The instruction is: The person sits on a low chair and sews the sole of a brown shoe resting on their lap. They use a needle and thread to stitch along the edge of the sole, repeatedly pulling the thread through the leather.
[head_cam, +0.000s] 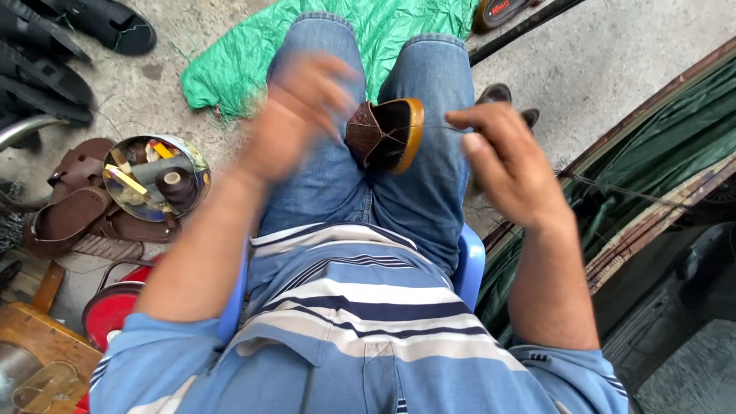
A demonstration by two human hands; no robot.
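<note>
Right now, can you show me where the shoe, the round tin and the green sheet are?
brown shoe [387, 134]: head view, on its dark inside.
round tin [198, 162]: head view, on its right rim.
green sheet [230, 69]: head view, on its crumpled left part.

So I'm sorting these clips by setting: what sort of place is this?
Probably a street-side shoe repair spot: a brown shoe wedged between the knees, worn sandals on the concrete, and a round tin of thread and tools.

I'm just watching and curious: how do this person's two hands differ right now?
The left hand is motion-blurred above the left thigh; the right hand is sharp. The right hand pinches a thin thread running to the brown shoe clamped between the knees; whether the left hand holds anything cannot be told. Both hover beside the shoe.
</note>
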